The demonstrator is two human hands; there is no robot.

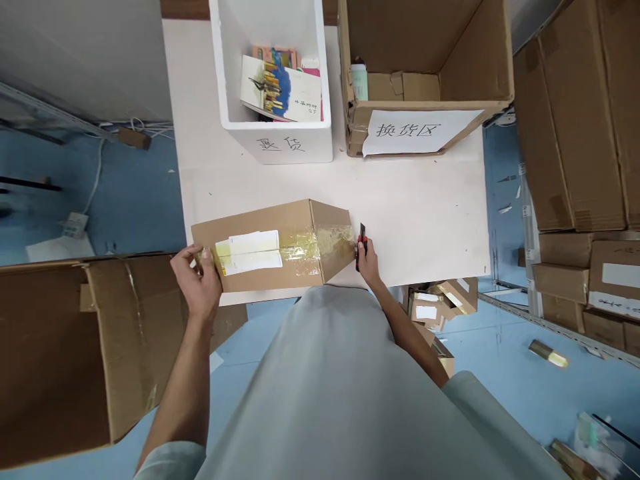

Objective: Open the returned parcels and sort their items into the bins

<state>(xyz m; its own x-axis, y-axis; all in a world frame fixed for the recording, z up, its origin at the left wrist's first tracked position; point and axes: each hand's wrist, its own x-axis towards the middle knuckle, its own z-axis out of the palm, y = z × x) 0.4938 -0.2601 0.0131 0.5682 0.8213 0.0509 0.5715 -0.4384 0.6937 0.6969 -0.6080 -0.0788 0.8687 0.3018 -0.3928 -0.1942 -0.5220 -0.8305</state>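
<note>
A taped cardboard box (265,220) lies at the front edge of the white table, with white and yellow labels (253,253) and shiny tape on its upper side. My left hand (199,280) grips the box's left end, thumb on top and fingers curled at the corner. In my right hand (369,262), close beside the box's right end, is a red and black utility knife (362,243), its tip pointing away from me. Whether the knife touches the box I cannot tell.
A white foam bin (295,143) with books and a large cardboard box (425,133) with a small bottle stand at the table's back. An open carton (143,333) is at the left. Stacked cartons (575,133) line the right side. Smaller boxes (440,303) lie below the table's right front.
</note>
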